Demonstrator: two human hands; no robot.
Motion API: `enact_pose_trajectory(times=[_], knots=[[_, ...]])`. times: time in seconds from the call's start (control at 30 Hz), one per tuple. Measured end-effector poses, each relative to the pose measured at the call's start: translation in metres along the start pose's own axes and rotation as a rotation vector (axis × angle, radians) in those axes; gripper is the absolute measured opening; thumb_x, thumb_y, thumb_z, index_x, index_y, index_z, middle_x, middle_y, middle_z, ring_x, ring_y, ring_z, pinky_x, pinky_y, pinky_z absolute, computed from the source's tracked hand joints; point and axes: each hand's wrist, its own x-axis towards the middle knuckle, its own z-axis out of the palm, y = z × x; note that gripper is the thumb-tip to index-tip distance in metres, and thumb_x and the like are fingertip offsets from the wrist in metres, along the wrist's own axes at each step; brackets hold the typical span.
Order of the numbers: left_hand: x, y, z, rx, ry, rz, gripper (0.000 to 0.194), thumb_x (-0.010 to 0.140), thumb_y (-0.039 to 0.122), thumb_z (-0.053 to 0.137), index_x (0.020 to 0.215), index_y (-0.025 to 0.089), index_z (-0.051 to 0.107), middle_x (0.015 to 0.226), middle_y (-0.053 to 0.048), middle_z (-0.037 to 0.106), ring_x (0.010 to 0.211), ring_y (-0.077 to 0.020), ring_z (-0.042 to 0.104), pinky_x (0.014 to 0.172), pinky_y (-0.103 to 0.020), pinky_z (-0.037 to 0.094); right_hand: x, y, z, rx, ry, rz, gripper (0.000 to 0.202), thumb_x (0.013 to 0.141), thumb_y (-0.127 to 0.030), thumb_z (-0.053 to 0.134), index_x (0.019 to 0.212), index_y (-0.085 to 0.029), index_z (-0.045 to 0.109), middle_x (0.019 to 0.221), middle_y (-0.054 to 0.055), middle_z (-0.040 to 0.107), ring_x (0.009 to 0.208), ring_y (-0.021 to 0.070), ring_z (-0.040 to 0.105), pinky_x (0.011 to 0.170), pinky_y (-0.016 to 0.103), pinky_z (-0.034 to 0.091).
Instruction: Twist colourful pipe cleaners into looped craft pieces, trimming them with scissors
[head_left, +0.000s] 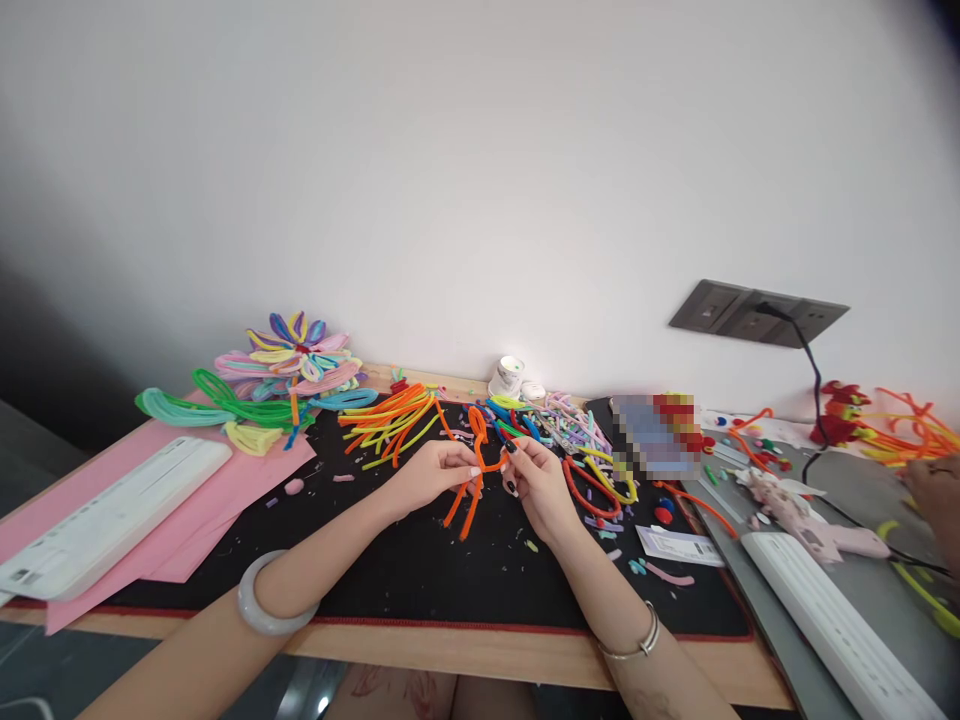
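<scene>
Between my hands, above the black mat (360,585), is a bent and twisted orange pipe cleaner figure (478,422) with a loop on top and two ends hanging down. My left hand (442,470) pinches its left side with thumb and fingers. My right hand (534,478) grips a strand that sticks out to the right. Just behind my left hand lies a fan of orange and yellow pipe cleaners (394,420). Beyond my right hand, a red pipe cleaner loop (589,492) and a pile of short coloured pieces (566,420) lie on the mat.
At the left, a white box-like device (112,510) rests on pink sheets (225,500). Behind it are bundled pipe cleaners (300,360). A white cup (508,377) stands by the wall. On the right are a pink glue gun (810,520), a power cord (819,390) and another person's hand (934,495).
</scene>
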Motion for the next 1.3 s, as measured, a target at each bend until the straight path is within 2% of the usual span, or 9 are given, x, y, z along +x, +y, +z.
enact_pose_trajectory(times=[0.43, 0.57, 0.7, 0.8, 0.87, 1.0, 1.07, 1.17, 1.3], knots=[[0.004, -0.009, -0.005, -0.024, 0.135, 0.024, 0.018, 0.069, 0.020, 0.063, 0.085, 0.016, 0.071, 0.079, -0.003, 0.068, 0.072, -0.0142, 0.059, 0.074, -0.026, 0.046, -0.006, -0.001, 0.002, -0.246, -0.148, -0.023, 0.013, 0.068, -0.028, 0.068, 0.075, -0.017, 0.065, 0.063, -0.001, 0.056, 0.050, 0.0070, 0.040, 0.042, 0.019, 0.029], [0.003, -0.007, -0.007, -0.228, 0.132, -0.019, 0.022, 0.068, 0.021, 0.062, 0.087, 0.014, 0.072, 0.082, -0.006, 0.070, 0.074, -0.0161, 0.061, 0.077, -0.029, 0.046, -0.004, 0.002, -0.001, -0.270, -0.159, -0.019, 0.013, 0.068, -0.026, 0.068, 0.078, -0.017, 0.066, 0.059, -0.002, 0.052, 0.049, 0.0068, 0.038, 0.043, 0.020, 0.028], [0.002, -0.005, -0.009, -0.404, 0.111, -0.023, 0.030, 0.075, 0.033, 0.056, 0.087, 0.010, 0.071, 0.085, -0.011, 0.070, 0.076, -0.0187, 0.063, 0.074, -0.030, 0.047, -0.005, 0.002, -0.001, -0.298, -0.197, -0.032, 0.015, 0.069, -0.027, 0.068, 0.081, -0.018, 0.068, 0.055, -0.003, 0.049, 0.047, 0.0069, 0.035, 0.044, 0.021, 0.027], [0.001, -0.003, -0.007, -0.355, 0.159, -0.053, 0.034, 0.075, 0.041, 0.059, 0.083, 0.010, 0.071, 0.083, -0.011, 0.070, 0.077, -0.0195, 0.063, 0.071, -0.029, 0.048, -0.006, 0.000, -0.001, -0.308, -0.246, -0.053, 0.017, 0.075, -0.032, 0.062, 0.081, -0.018, 0.070, 0.069, 0.001, 0.056, 0.049, 0.0070, 0.037, 0.045, 0.023, 0.028], [0.002, -0.003, -0.006, -0.259, 0.173, -0.036, 0.029, 0.071, 0.039, 0.066, 0.079, 0.011, 0.070, 0.077, -0.008, 0.069, 0.073, -0.0176, 0.062, 0.069, -0.028, 0.047, -0.006, -0.001, 0.000, -0.323, -0.270, -0.063, 0.019, 0.077, -0.033, 0.059, 0.077, -0.017, 0.069, 0.078, 0.003, 0.057, 0.050, 0.0071, 0.038, 0.045, 0.023, 0.028], [0.003, -0.004, -0.005, -0.124, 0.193, 0.025, 0.023, 0.065, 0.032, 0.072, 0.074, 0.012, 0.067, 0.068, -0.003, 0.064, 0.063, -0.0118, 0.058, 0.064, -0.024, 0.045, -0.005, 0.002, 0.000, -0.332, -0.235, -0.050, 0.009, 0.073, -0.026, 0.063, 0.078, -0.018, 0.063, 0.070, -0.001, 0.054, 0.050, 0.0071, 0.039, 0.045, 0.021, 0.030], [0.003, -0.004, -0.005, -0.133, 0.218, 0.027, 0.022, 0.064, 0.030, 0.073, 0.075, 0.012, 0.065, 0.071, -0.002, 0.064, 0.065, -0.0112, 0.058, 0.065, -0.023, 0.045, -0.004, 0.004, 0.001, -0.320, -0.210, -0.044, 0.015, 0.069, -0.021, 0.064, 0.082, -0.019, 0.057, 0.072, -0.001, 0.056, 0.054, 0.0077, 0.044, 0.046, 0.020, 0.033], [0.003, -0.003, -0.004, -0.178, 0.227, 0.053, 0.024, 0.063, 0.028, 0.073, 0.077, 0.014, 0.060, 0.073, 0.000, 0.062, 0.065, -0.0108, 0.058, 0.065, -0.023, 0.046, -0.004, 0.008, 0.003, -0.323, -0.252, 0.000, 0.026, 0.066, -0.016, 0.065, 0.089, -0.020, 0.052, 0.078, 0.000, 0.060, 0.059, 0.0090, 0.050, 0.051, 0.020, 0.038], [0.002, -0.001, -0.004, -0.211, 0.205, 0.073, 0.030, 0.065, 0.029, 0.072, 0.088, 0.017, 0.056, 0.073, 0.001, 0.063, 0.067, -0.0122, 0.060, 0.066, -0.025, 0.047, -0.005, 0.011, 0.003, -0.356, -0.260, 0.026, 0.019, 0.071, -0.016, 0.057, 0.090, -0.018, 0.054, 0.068, -0.002, 0.060, 0.057, 0.0099, 0.053, 0.054, 0.022, 0.040]])
